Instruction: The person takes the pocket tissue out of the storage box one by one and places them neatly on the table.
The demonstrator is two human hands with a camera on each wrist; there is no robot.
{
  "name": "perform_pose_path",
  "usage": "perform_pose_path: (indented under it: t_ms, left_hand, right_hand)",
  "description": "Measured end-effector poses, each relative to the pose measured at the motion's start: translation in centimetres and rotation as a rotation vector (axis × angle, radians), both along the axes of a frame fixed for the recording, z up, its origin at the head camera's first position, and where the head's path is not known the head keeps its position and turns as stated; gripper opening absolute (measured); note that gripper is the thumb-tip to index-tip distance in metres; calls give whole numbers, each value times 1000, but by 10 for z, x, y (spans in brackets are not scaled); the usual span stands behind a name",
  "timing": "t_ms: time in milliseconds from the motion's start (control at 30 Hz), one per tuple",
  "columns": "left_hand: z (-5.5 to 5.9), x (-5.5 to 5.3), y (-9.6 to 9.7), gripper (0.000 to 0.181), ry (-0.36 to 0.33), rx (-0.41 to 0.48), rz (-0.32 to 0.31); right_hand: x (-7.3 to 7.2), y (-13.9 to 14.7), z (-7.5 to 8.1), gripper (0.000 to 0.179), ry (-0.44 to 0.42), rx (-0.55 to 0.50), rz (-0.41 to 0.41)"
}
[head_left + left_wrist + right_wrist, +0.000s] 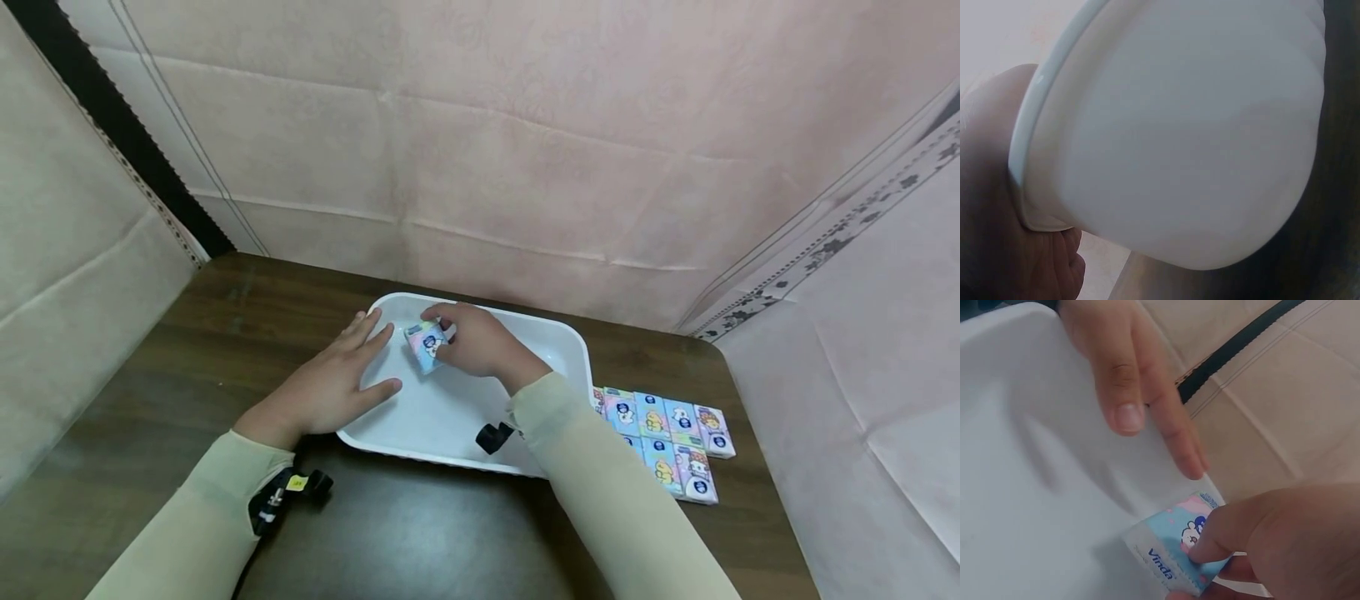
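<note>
A small blue and pink Vinda tissue pack (1172, 547) is pinched between the thumb and fingers of my right hand (480, 340), over the left part of a white tray (465, 417). In the head view the tissue pack (425, 345) tilts, its printed face turned up. My left hand (333, 383) lies across the tray's left rim with fingers spread and straight, holding nothing. The left wrist view shows mostly the outside wall of the tray (1191, 144), with part of the left hand (991, 187) along the rim.
Several more tissue packs (660, 433) lie in rows on the dark wooden table (420, 525), right of the tray. The right forearm partly covers them. Pale cloth walls (525, 167) stand at the back and both sides. A small black wrist camera (493, 437) hangs over the tray.
</note>
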State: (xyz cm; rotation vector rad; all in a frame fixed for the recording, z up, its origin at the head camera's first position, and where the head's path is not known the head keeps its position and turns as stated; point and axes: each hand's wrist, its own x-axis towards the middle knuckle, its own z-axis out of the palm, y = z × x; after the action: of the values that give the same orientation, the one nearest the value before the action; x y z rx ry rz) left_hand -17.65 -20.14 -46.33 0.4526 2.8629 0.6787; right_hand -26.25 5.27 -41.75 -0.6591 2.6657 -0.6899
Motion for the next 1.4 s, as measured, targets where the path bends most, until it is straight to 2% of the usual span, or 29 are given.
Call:
perform_pose_path:
  t_ms: [300, 567, 800, 1000, 1233, 1400]
  left_hand:
    - [1, -1, 2, 96, -6, -1, 1]
    - [0, 1, 2, 96, 8, 1, 6]
    - [-2, 1, -1, 96, 24, 11, -3]
    - [-1, 1, -2, 97, 20, 11, -2]
    - [-1, 2, -1, 97, 13, 27, -12]
    - [-1, 1, -2, 97, 12, 25, -12]
  right_hand:
    - [12, 30, 13, 55, 15, -37, -70]
    - [32, 57, 35, 57, 24, -115, -99]
    - [52, 77, 46, 57, 37, -144, -135]
    - [71, 97, 51, 58, 16, -161, -172]
    - [95, 131, 50, 60, 53, -188, -173]
    - [112, 157, 48, 60, 70, -176, -208]
